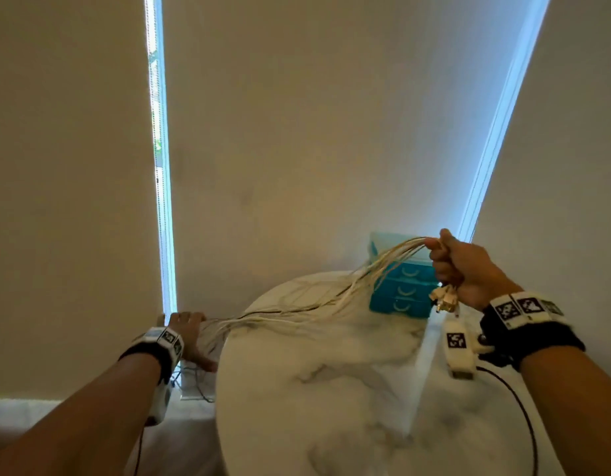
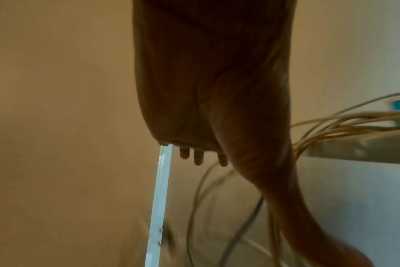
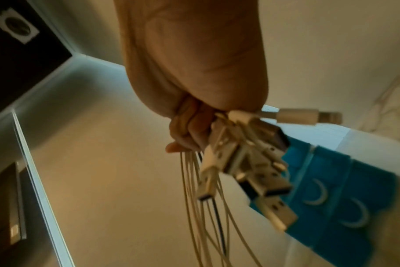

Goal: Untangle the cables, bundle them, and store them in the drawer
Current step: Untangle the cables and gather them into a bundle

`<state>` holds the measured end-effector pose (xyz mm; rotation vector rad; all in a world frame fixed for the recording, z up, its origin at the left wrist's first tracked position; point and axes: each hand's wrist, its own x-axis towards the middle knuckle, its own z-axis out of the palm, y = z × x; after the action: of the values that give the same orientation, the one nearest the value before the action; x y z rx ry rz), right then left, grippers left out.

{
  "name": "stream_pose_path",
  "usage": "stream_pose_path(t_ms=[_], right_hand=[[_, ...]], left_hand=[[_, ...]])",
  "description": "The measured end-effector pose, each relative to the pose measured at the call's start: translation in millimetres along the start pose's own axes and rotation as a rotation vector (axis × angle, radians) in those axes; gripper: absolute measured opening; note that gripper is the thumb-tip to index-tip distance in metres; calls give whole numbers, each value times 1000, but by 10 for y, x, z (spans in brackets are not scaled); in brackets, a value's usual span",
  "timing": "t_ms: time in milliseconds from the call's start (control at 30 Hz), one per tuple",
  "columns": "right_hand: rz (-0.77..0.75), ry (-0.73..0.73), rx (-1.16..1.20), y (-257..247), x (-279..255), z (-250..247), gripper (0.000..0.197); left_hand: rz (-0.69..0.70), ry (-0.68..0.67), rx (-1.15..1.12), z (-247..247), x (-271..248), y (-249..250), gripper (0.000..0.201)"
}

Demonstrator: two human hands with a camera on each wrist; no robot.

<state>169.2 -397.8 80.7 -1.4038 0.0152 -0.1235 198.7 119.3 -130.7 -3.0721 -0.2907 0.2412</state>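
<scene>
Our right hand [image 1: 463, 269] is squeezed tight around the plug ends of the white cables [image 1: 317, 304], up beside the blue drawers [image 1: 403, 293]. The cables stretch across the round table [image 1: 314, 389], past its left edge. Our left hand [image 1: 190, 333] combs them with loose fingers, close to the wall.

A round white marble-patterned table [image 1: 331, 389] fills the lower middle of the head view, its veins grey against the pale top. At about twelve o'clock from the table, drawn cream roller blinds [image 1: 297, 115] cover the windows, with a thin bright strip of daylight [image 1: 161, 166] showing at eleven o'clock and another at one o'clock. In the right wrist view, a dark panel bearing a white-edged label [image 3: 16, 25] sits at ten o'clock.
</scene>
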Motion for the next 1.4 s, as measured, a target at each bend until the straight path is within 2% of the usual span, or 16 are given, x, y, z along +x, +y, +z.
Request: stream_pose_path(t_ms=[67,133,200,267,333,400,467,533,600,767,867,933,1000,1133,1267,1400], right_hand=[[41,-25,-76,105,-16,-84,48],[58,-47,-84,128,-46,-105,48],[86,-89,-95,120,-73,-102,47],[115,-122,-123,136,-99,-102,46],[140,-140,-134,163,-127,-97,47],[153,-168,-134,178,-185,-102,48],[163,-224,-110,200,-276,-137,47],[189,-268,-23,271,-377,-280,46],[218,-257,91,383,-477,-507,44],[219,-184,584,923,-631,-1008,34],[186,-152,756,1264,-627,-1013,31],[163,-142,773,1364,-605,-976,35],[143,-157,751,1399,-553,-948,41],[190,-170,598,1468,-525,-779,64],[180,-87,332,1479,-489,-597,59],[72,-79,431,1446,-482,-512,52]], left_hand=[[30,-118,64,-313,-102,82,166],[48,-182,168,-800,-166,219,168],[92,-142,296,-1299,-215,459,158],[220,-28,339,-1747,-387,909,127],[480,120,103,-2094,-726,1502,89],[753,223,-342,-2257,-999,2242,70],[885,92,-630,-2216,-1173,2855,77],[873,-77,-746,-2013,-1253,3284,94],[814,-123,-817,-1756,-1290,3519,91],[662,-14,-745,-1216,-1189,3838,74],[683,48,-616,-1156,-1147,3970,66],[701,162,-570,-1205,-1122,4018,56],[677,198,-607,-1260,-1067,4045,48],[530,246,-679,-1241,-966,4068,48],[498,314,-652,-1174,-896,4052,49],[597,311,-698,-1122,-956,3935,67]])
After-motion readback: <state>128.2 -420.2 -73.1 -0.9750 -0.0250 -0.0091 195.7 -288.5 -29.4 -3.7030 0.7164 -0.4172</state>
